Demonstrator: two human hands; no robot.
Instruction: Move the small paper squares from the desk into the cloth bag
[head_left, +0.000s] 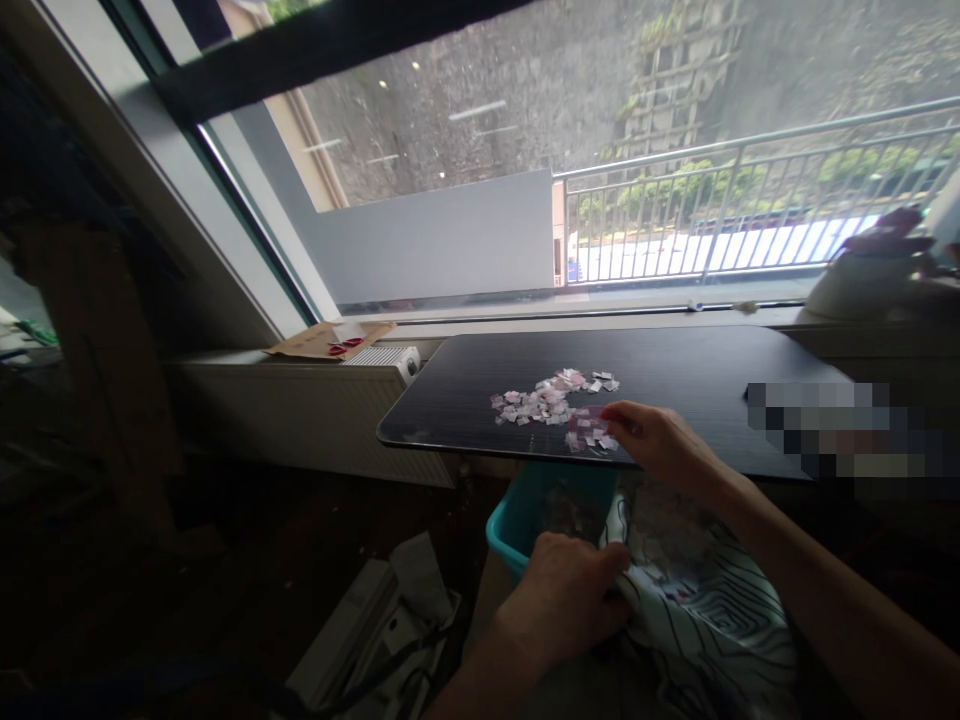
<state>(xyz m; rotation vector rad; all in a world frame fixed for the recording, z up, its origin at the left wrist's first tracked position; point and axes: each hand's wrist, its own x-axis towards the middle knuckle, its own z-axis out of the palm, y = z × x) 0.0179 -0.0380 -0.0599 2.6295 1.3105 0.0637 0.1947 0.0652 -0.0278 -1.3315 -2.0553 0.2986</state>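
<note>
Our right hand (654,435) is over the near part of the dark table (442,385), with its finger and thumb close together; we cannot tell if they pinch anything. The small pale pieces (544,402) lie on the table just left of those fingertips, with a few right beside them and the rest in a loose heap going left and far. Our left hand (566,585) is nearer to us and lower down, closed on the left edge of a white cloth with black lines, and this lined cloth (739,610) has more bits in its fold. A blue tub (504,535) sits just past the left hand, below the table. Far to the left, a sheet of brown paper (300,342) lies near the window, with something red on it.
</note>
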